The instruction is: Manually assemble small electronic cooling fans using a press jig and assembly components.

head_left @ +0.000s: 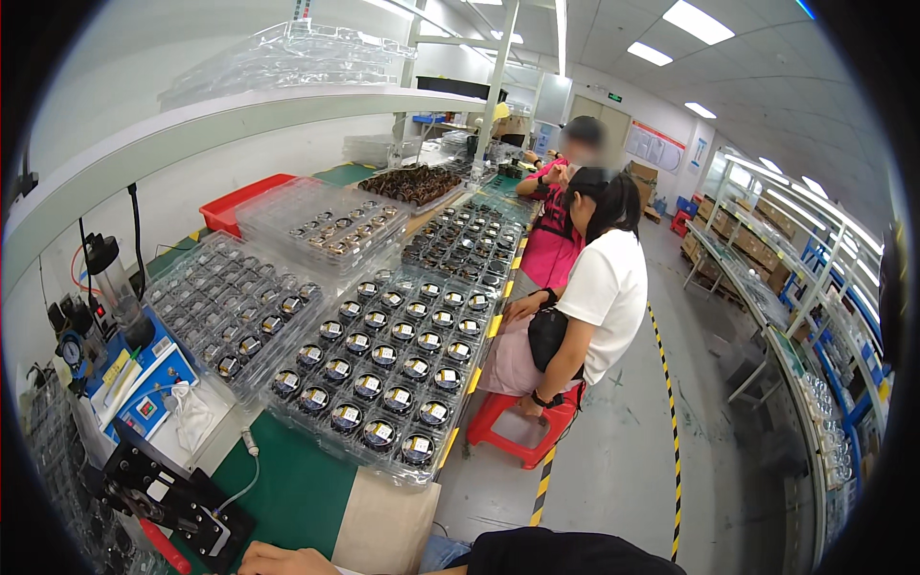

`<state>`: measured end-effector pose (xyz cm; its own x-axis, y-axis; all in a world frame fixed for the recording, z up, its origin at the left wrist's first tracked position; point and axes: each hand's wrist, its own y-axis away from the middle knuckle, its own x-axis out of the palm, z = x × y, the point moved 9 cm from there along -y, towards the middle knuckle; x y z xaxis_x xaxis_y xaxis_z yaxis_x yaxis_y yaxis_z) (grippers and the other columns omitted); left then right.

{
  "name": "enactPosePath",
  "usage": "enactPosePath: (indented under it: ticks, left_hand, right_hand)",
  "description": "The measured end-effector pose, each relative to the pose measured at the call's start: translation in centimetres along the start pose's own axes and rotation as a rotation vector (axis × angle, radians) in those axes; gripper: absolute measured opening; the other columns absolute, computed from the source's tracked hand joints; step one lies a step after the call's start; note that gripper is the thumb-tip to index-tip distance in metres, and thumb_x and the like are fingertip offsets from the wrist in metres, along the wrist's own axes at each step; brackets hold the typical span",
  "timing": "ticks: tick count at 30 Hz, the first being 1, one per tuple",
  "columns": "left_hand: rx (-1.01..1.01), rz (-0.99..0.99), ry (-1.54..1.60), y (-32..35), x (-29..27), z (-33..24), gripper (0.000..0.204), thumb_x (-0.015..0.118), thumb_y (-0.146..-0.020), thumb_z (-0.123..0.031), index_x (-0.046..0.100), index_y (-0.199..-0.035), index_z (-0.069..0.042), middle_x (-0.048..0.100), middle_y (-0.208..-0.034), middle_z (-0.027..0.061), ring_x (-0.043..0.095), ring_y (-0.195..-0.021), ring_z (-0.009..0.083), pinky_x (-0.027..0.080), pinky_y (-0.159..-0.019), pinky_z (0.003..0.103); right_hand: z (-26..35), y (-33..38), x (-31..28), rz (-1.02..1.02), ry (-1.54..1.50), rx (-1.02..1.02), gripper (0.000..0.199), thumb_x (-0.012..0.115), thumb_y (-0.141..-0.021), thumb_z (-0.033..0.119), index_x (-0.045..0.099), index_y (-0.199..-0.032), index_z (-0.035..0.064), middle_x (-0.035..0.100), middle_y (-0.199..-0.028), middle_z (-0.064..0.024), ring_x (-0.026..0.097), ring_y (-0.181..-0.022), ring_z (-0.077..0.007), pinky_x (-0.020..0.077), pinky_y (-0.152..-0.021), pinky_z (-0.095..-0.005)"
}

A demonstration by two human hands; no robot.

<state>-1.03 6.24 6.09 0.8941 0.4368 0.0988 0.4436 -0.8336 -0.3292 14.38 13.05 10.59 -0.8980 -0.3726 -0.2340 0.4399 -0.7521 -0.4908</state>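
At the left, on the counter (297, 479), stands a blue control box (146, 391), and nearer than it is the black fixture (171, 494), which lies at the near left corner of the green surface. Its long axis runs aslant, from far left to near right, and its red handle (165, 548) points the same way, with its lower end toward the near edge. Just to the right is the right hand (292, 561), cut by the lower edge; its fingers are directed to the fixture, but one cannot tell how far the grip is open, nor whether it has hold of something. The left hand is not visible. To work well here, the person should probably steady the base, keep fingertips away from the plates, and leave the thin grey cable (251, 482) slack. Further right come a beige sheet (388, 513), a clear tray (381, 467) of round parts, and a seated co-worker (606, 297).
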Motion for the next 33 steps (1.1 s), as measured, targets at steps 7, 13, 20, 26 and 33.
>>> enactPosePath:
  ticks: [7,13,20,26,33]
  left_hand:
    - [-0.004,-0.044,-0.091,-0.4,1.1,-0.2,0.021,0.059,-0.094,-0.015,0.052,-0.105,0.001,0.059,-0.098,0.0107,0.055,-0.086,0.0156,0.047,-0.078,0.028]
    - [0.070,-0.108,-0.358,0.1,2.3,-1.9,0.022,0.059,-0.094,-0.015,0.054,-0.105,0.003,0.060,-0.096,0.0116,0.057,-0.088,0.0153,0.047,-0.078,0.029]
    - [0.055,0.246,-0.547,-0.8,4.8,-2.1,0.020,0.053,-0.096,-0.011,0.058,-0.107,0.004,0.062,-0.100,0.0111,0.059,-0.093,0.0177,0.046,-0.082,0.028]
    - [-0.042,0.089,-0.517,-1.9,1.7,-0.7,0.018,0.050,-0.096,-0.009,0.061,-0.106,0.003,0.063,-0.104,0.0113,0.060,-0.095,0.0182,0.045,-0.085,0.028]
    - [-0.101,0.088,-0.503,-3.0,1.0,1.0,0.017,0.049,-0.096,-0.008,0.061,-0.104,0.001,0.065,-0.100,0.0096,0.059,-0.095,0.0175,0.044,-0.087,0.028]
  right_hand:
    - [-3.6,0.2,2.4,0.088,-0.078,0.188,0.019,0.062,-0.086,0.020,0.058,-0.098,0.0063,0.055,-0.095,-0.0055,0.060,-0.071,-0.0276,0.0462,-0.060,-0.0358]
    - [-4.0,-0.2,1.8,0.093,-0.155,0.117,0.020,0.062,-0.087,0.020,0.059,-0.099,0.0050,0.056,-0.097,-0.0046,0.060,-0.075,-0.0262,0.0462,-0.061,-0.0335]
    - [-2.7,-3.0,-6.4,0.079,0.181,0.048,0.020,0.067,-0.083,0.015,0.061,-0.099,0.0050,0.061,-0.098,-0.0084,0.062,-0.085,-0.0282,0.0502,-0.071,-0.0330]
    - [-7.3,-9.6,-22.9,-0.275,0.869,0.105,0.017,0.068,-0.082,0.021,0.064,-0.094,0.0099,0.063,-0.091,-0.0095,0.064,-0.082,-0.0296,0.0498,-0.069,-0.0364]
    - [-20.2,-15.3,-45.0,-0.706,1.109,0.487,0.030,0.071,-0.076,0.031,0.066,-0.098,0.0112,0.069,-0.091,-0.0106,0.066,-0.085,-0.0315,0.0518,-0.072,-0.0426]
